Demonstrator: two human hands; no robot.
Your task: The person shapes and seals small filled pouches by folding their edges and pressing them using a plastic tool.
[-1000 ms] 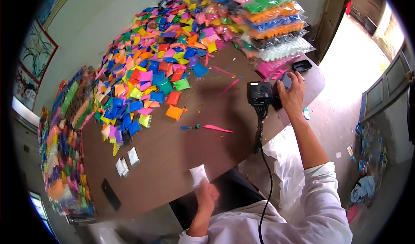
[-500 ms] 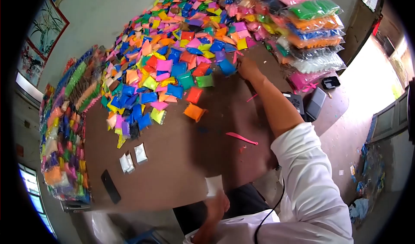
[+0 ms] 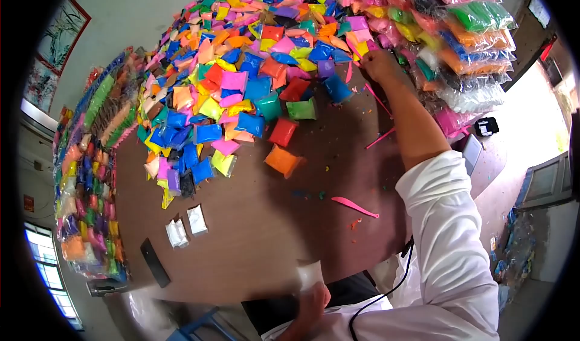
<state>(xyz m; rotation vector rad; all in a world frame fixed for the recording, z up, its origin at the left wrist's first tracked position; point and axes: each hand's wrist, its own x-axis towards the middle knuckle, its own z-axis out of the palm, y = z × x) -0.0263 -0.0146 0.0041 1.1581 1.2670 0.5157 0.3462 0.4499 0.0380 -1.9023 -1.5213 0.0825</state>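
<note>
My left hand [image 3: 314, 302] is low at the table's front edge, closed around a small white packet [image 3: 310, 274] that sticks up from the fingers. My right hand [image 3: 380, 67] reaches far forward to the right edge of a big heap of small coloured packets [image 3: 241, 87]. Its fingers are curled beside a yellow packet [image 3: 362, 48]; what they grip, if anything, is hidden. Close to that hand lie thin pink plastic sticks [image 3: 379, 101]. A pink plastic knife [image 3: 355, 207] rests on the brown table [image 3: 241, 244] between the two hands.
Two white packets [image 3: 197, 219] and a black phone [image 3: 155, 262] lie at the left front. Stacked bags of coloured packets [image 3: 477, 57] rise at the right back, more bags [image 3: 90, 202] at the left. A small black box [image 3: 486, 126] sits at the right.
The view has shifted, so the heap and bags appear moved. My right hand stays at the heap's right edge, a little farther right along it. My left hand still holds the white packet.
</note>
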